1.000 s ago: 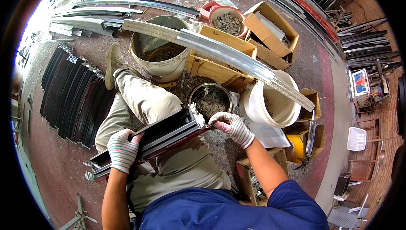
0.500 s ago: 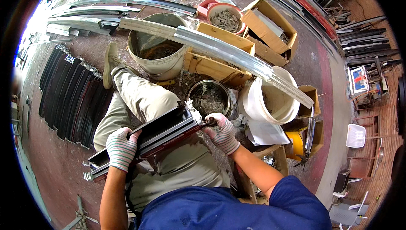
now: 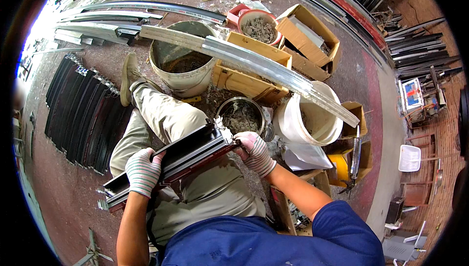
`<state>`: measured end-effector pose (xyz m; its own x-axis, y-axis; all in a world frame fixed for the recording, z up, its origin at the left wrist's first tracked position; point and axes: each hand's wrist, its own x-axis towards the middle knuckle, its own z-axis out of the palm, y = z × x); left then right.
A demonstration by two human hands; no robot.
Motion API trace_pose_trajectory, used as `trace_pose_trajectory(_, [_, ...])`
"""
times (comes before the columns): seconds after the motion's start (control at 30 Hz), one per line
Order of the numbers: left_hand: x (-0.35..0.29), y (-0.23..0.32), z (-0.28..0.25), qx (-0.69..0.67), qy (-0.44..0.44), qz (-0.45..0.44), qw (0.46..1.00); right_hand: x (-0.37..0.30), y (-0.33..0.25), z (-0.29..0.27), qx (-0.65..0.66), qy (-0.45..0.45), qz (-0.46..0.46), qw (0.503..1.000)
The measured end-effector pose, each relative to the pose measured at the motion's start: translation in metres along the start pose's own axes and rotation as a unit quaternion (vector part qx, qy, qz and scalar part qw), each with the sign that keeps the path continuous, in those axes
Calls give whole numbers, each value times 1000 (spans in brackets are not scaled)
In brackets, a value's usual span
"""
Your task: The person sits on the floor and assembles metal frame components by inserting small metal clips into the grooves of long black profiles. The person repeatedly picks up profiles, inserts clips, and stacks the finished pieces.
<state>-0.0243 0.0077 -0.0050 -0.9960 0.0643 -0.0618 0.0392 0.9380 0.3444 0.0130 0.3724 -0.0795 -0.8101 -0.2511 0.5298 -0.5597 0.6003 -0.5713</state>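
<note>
A short, dark channel-shaped metal profile (image 3: 188, 154) with dark red on its near side lies tilted across my lap. My left hand (image 3: 143, 170), in a striped knit glove, grips it near its left end, thumb over the upper edge. At the other end, where pale fittings (image 3: 223, 130) stick out, my right hand (image 3: 256, 153), gloved likewise, has its fingers pinched together against the profile's tip. What lies between those fingers is too small and hidden to name. Beyond that end stands a round metal pot (image 3: 264, 119) holding small metal parts.
Several stacked dark profiles (image 3: 85, 114) lie on the floor at left. A silver metal bar (image 3: 254, 60) spans a large grey bucket (image 3: 178, 77), a wooden box (image 3: 249, 82) and a white bucket (image 3: 293, 117). Behind are a red-rimmed bucket (image 3: 281, 36) and a cardboard box (image 3: 303, 38).
My right hand has turned slightly, and its fingers have drawn in closer to the profile's end. My left hand keeps its grip; the profile has barely moved.
</note>
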Motion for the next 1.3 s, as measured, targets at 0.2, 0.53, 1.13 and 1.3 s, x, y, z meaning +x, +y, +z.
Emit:
trace_pose_trajectory(0.2, [-2, 0, -13, -51, -12, 24, 998, 2, -9, -5, -40, 16, -2, 999])
trace_pose_trajectory(0.53, [-14, -102, -61, -75, 36, -11, 996, -4, -21, 17, -21, 73, 139, 987])
trace_pose_trajectory(1.13, [-322, -465, 6, -64, -109, -334, 934, 64, 9, 69, -110, -29, 86, 990])
trace_pose_trajectory(1.3, [-379, -489, 91, -93, -227, -390, 888, 75, -10, 66, -141, -43, 85, 985])
